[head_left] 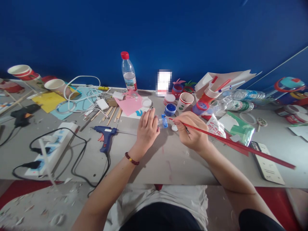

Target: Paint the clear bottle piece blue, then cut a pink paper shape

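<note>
Dark shirt cloth (158,218) lies nearest the camera, with pale trousers (158,197) just beyond it, below a grey table (178,163). From the left, the table bears a white power strip (60,141), then a blue glue gun (107,136), nozzle pointing left. Next comes the left hand (146,128), fingers closed over a clear plastic piece (164,121); much of it is hidden, but its long axis seems to run left to right, the blue-smeared end sticking out toward the other hand. Just beyond that end stands an open blue paint jar (170,109); a small white cap (174,128) lies on the near side. Apart from the left, the right hand (192,131) pinches a slim red stick (240,145), which slants from beside the blue end down to the right. Whether its tip touches the plastic, I cannot tell. Only the left hand grips the piece; the right comes near it by the stick.
</note>
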A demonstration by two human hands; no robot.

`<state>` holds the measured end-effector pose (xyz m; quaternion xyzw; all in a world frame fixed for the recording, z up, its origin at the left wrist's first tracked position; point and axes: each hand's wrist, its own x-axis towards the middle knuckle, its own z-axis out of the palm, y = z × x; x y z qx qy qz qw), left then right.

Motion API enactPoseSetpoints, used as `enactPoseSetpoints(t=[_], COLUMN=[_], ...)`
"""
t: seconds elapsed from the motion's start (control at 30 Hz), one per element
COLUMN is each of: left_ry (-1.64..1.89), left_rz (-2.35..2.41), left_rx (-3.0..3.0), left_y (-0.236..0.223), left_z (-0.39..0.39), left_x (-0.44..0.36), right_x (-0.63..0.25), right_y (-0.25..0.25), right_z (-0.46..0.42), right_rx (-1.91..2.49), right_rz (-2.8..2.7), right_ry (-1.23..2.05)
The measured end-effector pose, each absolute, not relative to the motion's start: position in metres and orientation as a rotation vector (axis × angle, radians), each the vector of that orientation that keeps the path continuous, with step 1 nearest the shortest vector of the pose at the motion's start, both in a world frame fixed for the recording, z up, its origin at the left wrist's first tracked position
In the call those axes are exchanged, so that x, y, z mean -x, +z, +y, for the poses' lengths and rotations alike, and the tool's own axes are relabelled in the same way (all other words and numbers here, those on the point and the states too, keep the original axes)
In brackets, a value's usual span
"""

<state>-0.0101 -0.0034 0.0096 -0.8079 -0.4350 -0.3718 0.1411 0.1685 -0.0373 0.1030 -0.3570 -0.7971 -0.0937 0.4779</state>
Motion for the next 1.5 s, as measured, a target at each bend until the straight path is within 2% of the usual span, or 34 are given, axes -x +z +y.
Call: enactPoseSetpoints(t=[0.5,0.97,1.5], left_ry=[-1.181,-1.114,-1.322], left_rz=[-1.452,-1.322,-1.547], left_rx=[2.396,2.394,2.410], left_y=[0.0139,0.0097,0.0125], left_z=[-0.0026,-0.0038,0.0029], left_x=[0.0102,0.0103,0.0152], right_x=[-0.1697,-0.1691,-0.1703], right_y=[0.1063,0.1017,0.1049], right_z=[-0.0409,-0.0369,-0.0401], right_rx=[0.892,0.839,0.839], right_rz=[-2.014,-1.952,-1.983], right_ry=[-0.184,-0.165,-0.178])
